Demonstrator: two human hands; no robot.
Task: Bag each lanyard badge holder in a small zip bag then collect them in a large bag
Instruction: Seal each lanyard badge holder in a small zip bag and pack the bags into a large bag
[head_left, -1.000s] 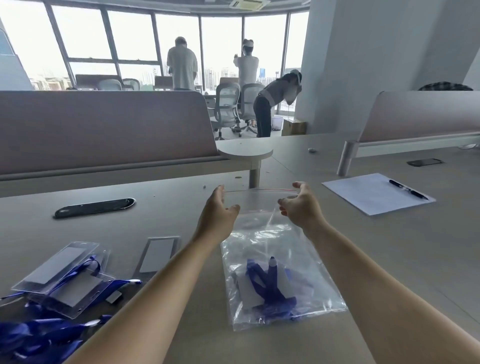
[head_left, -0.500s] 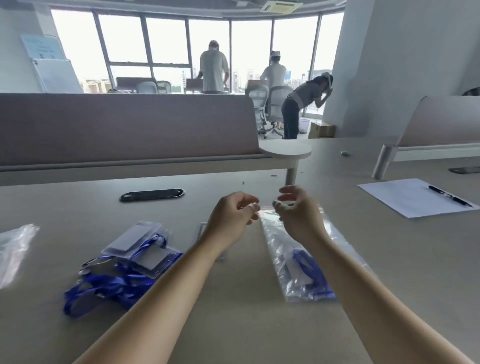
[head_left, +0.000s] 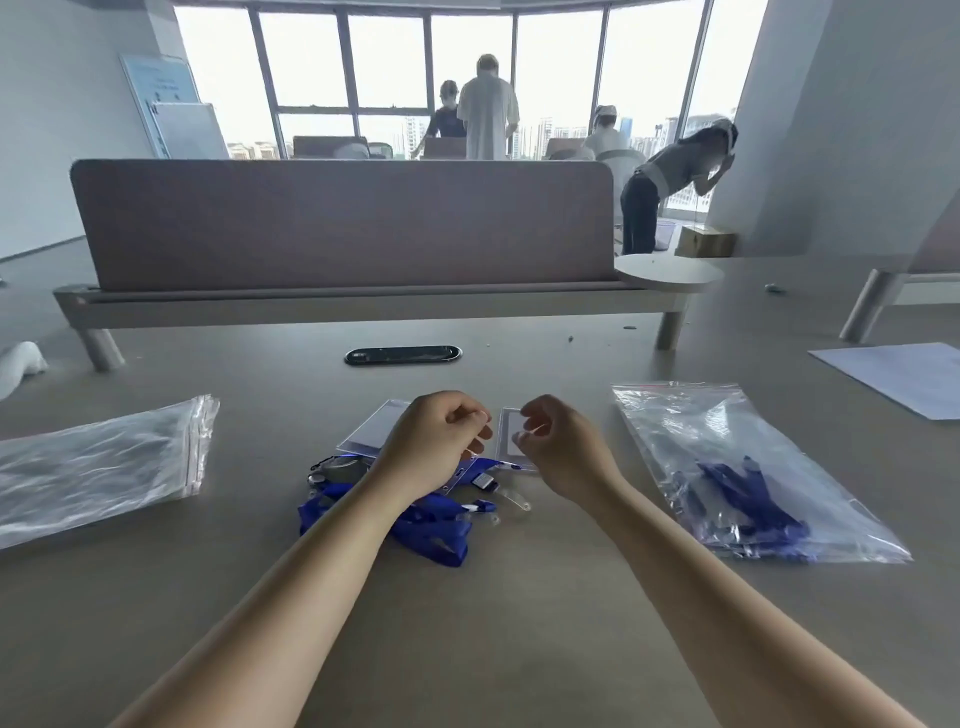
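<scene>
Your left hand (head_left: 436, 447) and right hand (head_left: 563, 454) hover loosely curled, empty, over the lanyard badge holders (head_left: 431, 530); the large bag (head_left: 727, 447) lies toward the tabletop's right edge.

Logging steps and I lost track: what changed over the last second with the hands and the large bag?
Both hands let go of the large bag and moved left to the pile of badge holders. The left hand and right hand hover there, fingers curled; any grip is unclear. The bag stayed on the table, blue lanyards inside.
</scene>
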